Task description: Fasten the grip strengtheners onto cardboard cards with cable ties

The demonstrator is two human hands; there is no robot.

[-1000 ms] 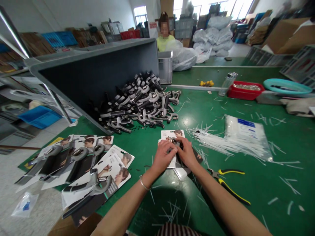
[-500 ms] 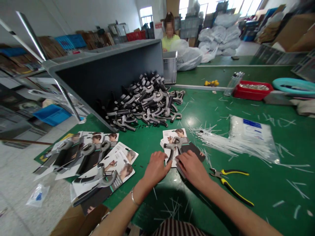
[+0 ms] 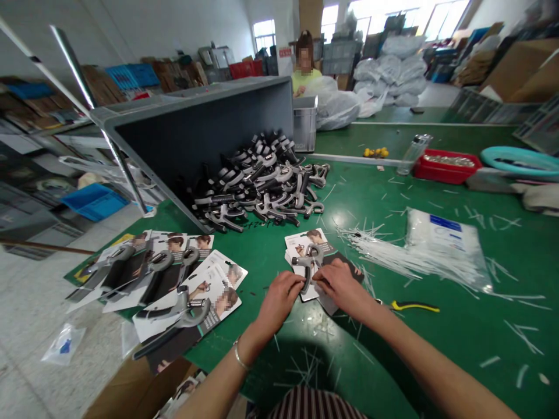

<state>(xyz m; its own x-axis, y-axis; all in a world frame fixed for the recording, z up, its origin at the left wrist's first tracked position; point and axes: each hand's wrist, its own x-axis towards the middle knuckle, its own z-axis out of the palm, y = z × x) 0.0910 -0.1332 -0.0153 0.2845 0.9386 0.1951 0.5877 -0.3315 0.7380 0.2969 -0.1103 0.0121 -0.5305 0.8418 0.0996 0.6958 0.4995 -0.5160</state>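
The grip of the left hand point(image 3: 278, 295) has its fingertips close together at the hand exerciser point(image 3: 307, 263) and the right hand point(image 3: 338, 281) curls its fingers just beside it, though whether either is clamped I cannot tell, while this exerciser lies upon printed cards point(image 3: 293, 242) on the green desk point(image 3: 471, 334), near the white ties point(image 3: 393, 256)

Pale walls point(image 3: 209, 20) rise behind; bright windows point(image 3: 265, 35) glare; grey floor point(image 3: 26, 297) lies beside the green table point(image 3: 463, 334).
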